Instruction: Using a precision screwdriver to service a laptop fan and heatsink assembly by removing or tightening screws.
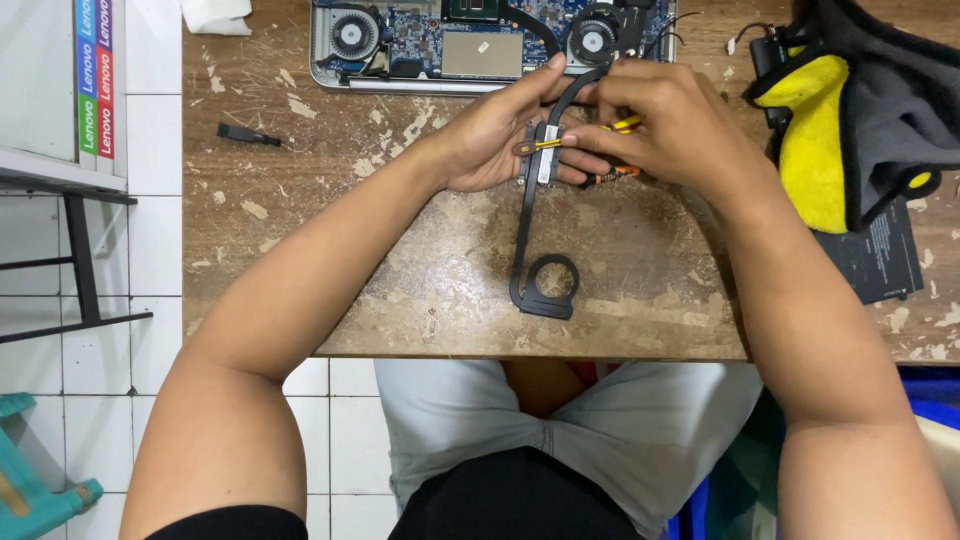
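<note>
A black laptop heat pipe is being held at upper centre of the frame, the left hand grasping its plate. A small yellow-handled tool is being pinched in the right hand, above the worn bench, just below the opened laptop.

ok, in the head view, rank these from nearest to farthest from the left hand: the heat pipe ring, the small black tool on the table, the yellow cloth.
From the left hand:
1. Heat pipe ring, just below the hand, toward the table's near edge.
2. Small black tool, off to the left on the table.
3. Yellow cloth, far right, beyond the right hand.
</note>
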